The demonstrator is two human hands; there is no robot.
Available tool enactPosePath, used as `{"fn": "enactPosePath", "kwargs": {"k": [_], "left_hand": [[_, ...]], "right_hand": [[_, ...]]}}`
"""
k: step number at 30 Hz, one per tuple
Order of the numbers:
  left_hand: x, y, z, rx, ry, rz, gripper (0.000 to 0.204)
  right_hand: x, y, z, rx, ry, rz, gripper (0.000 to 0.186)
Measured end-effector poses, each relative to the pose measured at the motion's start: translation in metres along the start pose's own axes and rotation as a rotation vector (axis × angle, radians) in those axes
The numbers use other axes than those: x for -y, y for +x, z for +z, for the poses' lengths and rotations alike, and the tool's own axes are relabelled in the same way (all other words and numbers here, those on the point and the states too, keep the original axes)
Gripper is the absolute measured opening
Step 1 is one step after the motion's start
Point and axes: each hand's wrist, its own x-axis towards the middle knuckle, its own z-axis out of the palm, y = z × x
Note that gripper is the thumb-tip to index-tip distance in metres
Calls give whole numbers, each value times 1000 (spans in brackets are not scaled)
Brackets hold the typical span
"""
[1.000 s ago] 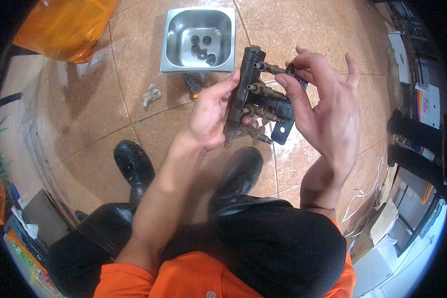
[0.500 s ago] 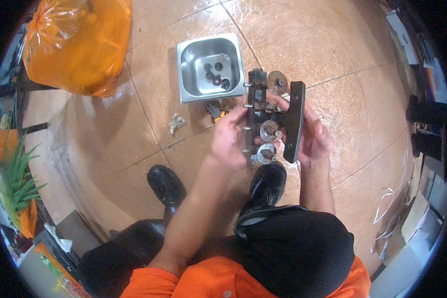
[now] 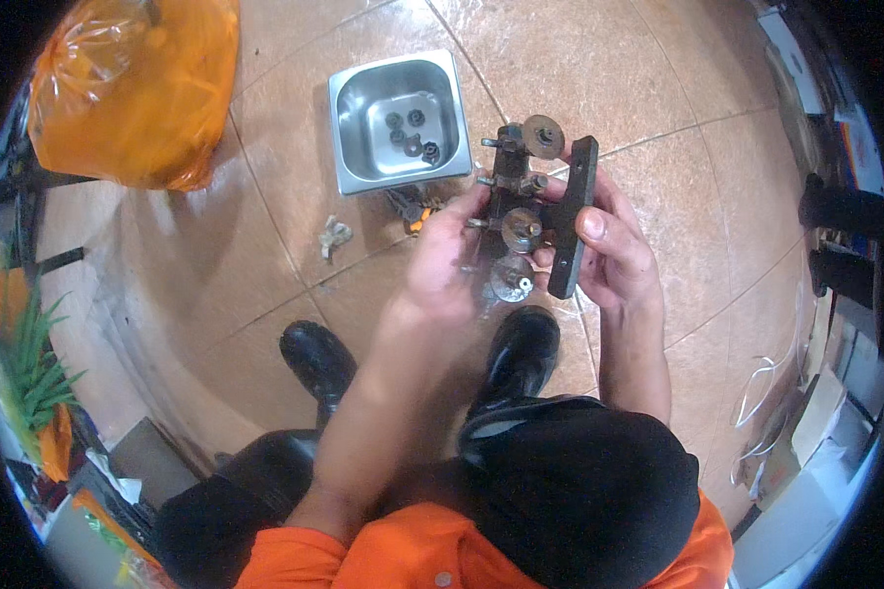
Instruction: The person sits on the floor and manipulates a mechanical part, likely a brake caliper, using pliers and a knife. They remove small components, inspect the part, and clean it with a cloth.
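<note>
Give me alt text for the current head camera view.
A person's left hand and right hand hold a dark metal assembly with round discs above a tiled floor. Beyond sits a steel pan holding small dark parts; an orange bag is at upper left.

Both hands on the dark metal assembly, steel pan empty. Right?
Not quite: the steel pan isn't empty; the head view shows small dark parts lying inside it. The left hand and right hand are indeed on the dark metal assembly.
</note>
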Motion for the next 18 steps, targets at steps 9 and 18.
{"fn": "enactPosePath", "kwargs": {"k": [9, 18], "left_hand": [[-32, -33, 63, -819, 1350, 15, 75], [-45, -33, 99, -89, 2207, 772, 46]], "right_hand": [[-7, -4, 4, -44, -84, -34, 89], [-13, -24, 18, -60, -27, 136, 96]]}}
